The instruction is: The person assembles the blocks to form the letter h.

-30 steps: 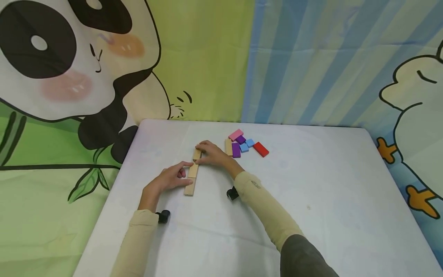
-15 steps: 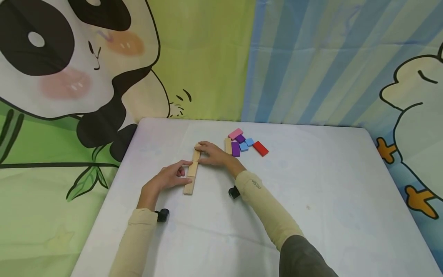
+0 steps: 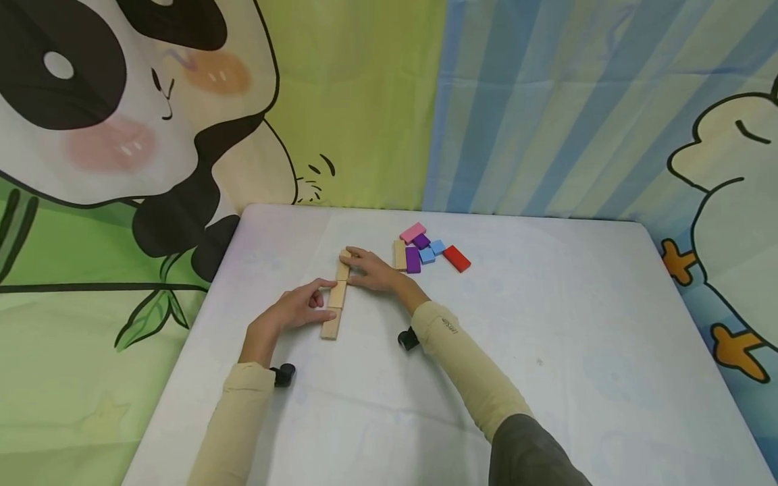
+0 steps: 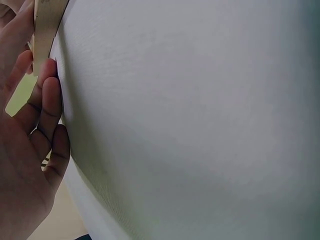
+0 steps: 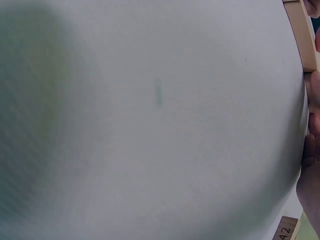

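Note:
Three plain wooden blocks lie end to end in a slanting row on the white table, left of its middle in the head view. My right hand [image 3: 372,271] grips the far block [image 3: 343,271] from the right, fingers at its far end and thumb near its close end. From the left, my left hand [image 3: 298,306] holds the middle block [image 3: 338,295] between index finger and thumb, other fingers curled in. The thumb tip overlaps the near block [image 3: 330,329]. In the left wrist view, curled fingers [image 4: 51,97] rest close to the tabletop beside a wooden block [image 4: 46,25].
Behind my right hand lie loose blocks: a plain wooden one [image 3: 399,256], a purple one [image 3: 412,260], a pink one [image 3: 412,233], a red one [image 3: 457,258] and small blue ones [image 3: 427,256]. The white table [image 3: 547,304] meets a printed cloth backdrop [image 3: 358,101].
The far block has come into line with the middle block, the joint between them now showing straight. Both hands have otherwise stayed nearly where they were.

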Demonstrator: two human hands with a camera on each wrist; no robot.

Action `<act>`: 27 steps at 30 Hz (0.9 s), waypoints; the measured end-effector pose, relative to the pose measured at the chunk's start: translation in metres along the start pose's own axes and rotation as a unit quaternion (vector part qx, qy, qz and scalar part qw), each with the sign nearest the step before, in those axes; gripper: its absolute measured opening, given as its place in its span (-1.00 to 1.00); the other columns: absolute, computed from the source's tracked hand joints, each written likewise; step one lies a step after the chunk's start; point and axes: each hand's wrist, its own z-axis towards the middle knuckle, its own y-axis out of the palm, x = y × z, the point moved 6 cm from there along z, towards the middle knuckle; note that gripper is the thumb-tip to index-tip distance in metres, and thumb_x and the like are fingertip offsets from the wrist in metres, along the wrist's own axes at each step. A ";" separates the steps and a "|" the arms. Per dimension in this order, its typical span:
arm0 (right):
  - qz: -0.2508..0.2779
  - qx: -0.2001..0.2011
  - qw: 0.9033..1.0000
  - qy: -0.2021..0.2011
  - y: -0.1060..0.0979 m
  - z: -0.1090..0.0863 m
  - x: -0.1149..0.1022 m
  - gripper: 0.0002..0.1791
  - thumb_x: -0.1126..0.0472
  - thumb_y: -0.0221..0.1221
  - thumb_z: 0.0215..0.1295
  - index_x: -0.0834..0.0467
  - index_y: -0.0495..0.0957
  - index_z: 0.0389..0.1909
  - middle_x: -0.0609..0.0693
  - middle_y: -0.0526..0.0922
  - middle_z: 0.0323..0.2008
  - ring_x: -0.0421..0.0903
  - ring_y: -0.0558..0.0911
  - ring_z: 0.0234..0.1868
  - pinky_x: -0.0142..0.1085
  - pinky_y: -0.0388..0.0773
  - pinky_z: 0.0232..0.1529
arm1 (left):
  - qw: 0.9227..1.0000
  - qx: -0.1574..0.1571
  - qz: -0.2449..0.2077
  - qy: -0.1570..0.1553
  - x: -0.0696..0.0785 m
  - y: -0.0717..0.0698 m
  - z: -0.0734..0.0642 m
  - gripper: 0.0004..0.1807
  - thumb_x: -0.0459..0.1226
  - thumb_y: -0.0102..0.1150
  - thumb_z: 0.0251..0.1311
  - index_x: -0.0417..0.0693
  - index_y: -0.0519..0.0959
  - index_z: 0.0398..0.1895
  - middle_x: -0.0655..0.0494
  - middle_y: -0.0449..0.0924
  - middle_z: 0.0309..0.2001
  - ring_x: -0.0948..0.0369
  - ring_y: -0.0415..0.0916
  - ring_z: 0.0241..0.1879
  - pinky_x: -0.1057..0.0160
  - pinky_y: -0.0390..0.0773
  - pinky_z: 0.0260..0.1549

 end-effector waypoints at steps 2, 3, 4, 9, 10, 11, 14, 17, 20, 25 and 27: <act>0.003 0.010 1.000 -0.003 0.002 0.000 -0.001 -0.35 0.11 0.07 0.43 0.07 0.13 0.48 0.11 -0.04 0.55 0.12 0.02 0.54 -0.01 -0.02 0.50 | 1.000 -0.001 0.001 -0.001 0.000 0.000 0.000 -0.26 0.04 0.32 0.13 0.26 0.29 0.39 0.16 0.47 -0.22 0.19 0.35 -0.23 0.21 0.31 -0.22; 0.000 0.017 1.000 -0.004 0.003 -0.001 -0.001 -0.35 0.11 0.07 0.43 0.07 0.13 0.48 0.11 -0.03 0.54 0.13 0.04 0.54 -0.01 -0.01 0.50 | 1.000 -0.001 0.001 -0.003 -0.001 0.001 0.000 -0.26 0.04 0.32 0.13 0.26 0.29 0.39 0.17 0.47 -0.22 0.19 0.35 -0.23 0.21 0.31 -0.22; -0.001 0.025 1.000 -0.006 0.004 -0.001 -0.002 -0.36 0.13 0.08 0.43 0.09 0.14 0.47 0.12 -0.02 0.54 0.14 0.06 0.53 -0.01 0.01 0.49 | 1.000 -0.002 0.000 -0.005 -0.001 0.001 0.000 -0.26 0.05 0.31 0.13 0.26 0.28 0.39 0.17 0.47 -0.22 0.19 0.34 -0.23 0.21 0.30 -0.22; -0.006 0.044 0.999 -0.005 0.007 -0.002 -0.002 -0.36 0.14 0.10 0.41 0.09 0.18 0.46 0.11 0.01 0.54 0.15 0.10 0.51 -0.01 0.06 0.48 | 1.000 -0.001 -0.002 -0.005 -0.003 0.003 0.001 -0.25 0.05 0.32 0.12 0.26 0.29 0.39 0.17 0.46 -0.22 0.19 0.33 -0.24 0.22 0.28 -0.25; -0.005 0.042 0.999 -0.006 0.007 -0.002 -0.001 -0.36 0.14 0.10 0.41 0.10 0.18 0.46 0.12 0.01 0.54 0.15 0.10 0.51 -0.01 0.07 0.48 | 1.000 0.000 -0.002 -0.004 -0.003 0.003 0.001 -0.25 0.05 0.32 0.12 0.26 0.29 0.39 0.17 0.46 -0.23 0.19 0.33 -0.25 0.22 0.28 -0.25; -0.004 0.038 0.999 -0.005 0.006 -0.002 -0.001 -0.36 0.14 0.10 0.41 0.09 0.18 0.46 0.12 0.00 0.54 0.15 0.10 0.52 0.00 0.07 0.48 | 1.000 0.001 -0.001 -0.003 -0.003 0.003 0.001 -0.25 0.04 0.32 0.12 0.26 0.29 0.39 0.16 0.46 -0.23 0.19 0.33 -0.25 0.22 0.28 -0.25; 0.001 0.032 0.999 -0.004 0.006 -0.003 -0.001 -0.36 0.14 0.11 0.41 0.10 0.18 0.46 0.13 -0.02 0.54 0.16 0.08 0.52 0.02 0.05 0.48 | 1.000 0.002 0.000 -0.001 -0.002 0.003 0.001 -0.26 0.04 0.32 0.13 0.25 0.29 0.39 0.16 0.46 -0.23 0.19 0.33 -0.25 0.22 0.29 -0.25; -0.005 0.032 0.999 -0.004 0.006 -0.003 -0.001 -0.36 0.13 0.10 0.41 0.10 0.17 0.46 0.13 -0.03 0.54 0.15 0.07 0.53 0.01 0.04 0.48 | 1.000 0.004 0.004 0.002 -0.001 0.001 0.000 -0.27 0.03 0.31 0.14 0.24 0.29 0.39 0.16 0.46 -0.23 0.19 0.34 -0.25 0.22 0.30 -0.25; -0.008 0.039 0.999 -0.006 0.005 -0.002 -0.001 -0.36 0.13 0.11 0.41 0.10 0.18 0.46 0.13 -0.01 0.54 0.15 0.08 0.52 -0.01 0.04 0.48 | 1.000 0.007 0.010 0.007 0.002 -0.001 0.000 -0.28 0.02 0.31 0.14 0.23 0.30 0.38 0.16 0.47 -0.23 0.20 0.34 -0.27 0.22 0.30 -0.26; -0.005 0.041 0.999 -0.005 0.004 -0.002 -0.001 -0.36 0.14 0.12 0.40 0.10 0.19 0.46 0.14 -0.01 0.54 0.14 0.08 0.52 -0.01 0.03 0.49 | 0.999 0.011 0.022 0.022 0.008 -0.003 -0.001 -0.30 -0.04 0.32 0.15 0.13 0.32 0.36 0.17 0.49 -0.26 0.23 0.35 -0.32 0.24 0.31 -0.29; -0.005 0.038 0.999 -0.002 0.004 -0.003 -0.002 -0.36 0.13 0.11 0.40 0.09 0.18 0.46 0.13 -0.02 0.54 0.13 0.08 0.53 -0.01 0.03 0.49 | 0.999 0.013 0.028 0.029 0.010 -0.002 -0.001 -0.31 -0.07 0.32 0.15 0.09 0.33 0.36 0.17 0.50 -0.28 0.24 0.35 -0.35 0.25 0.31 -0.30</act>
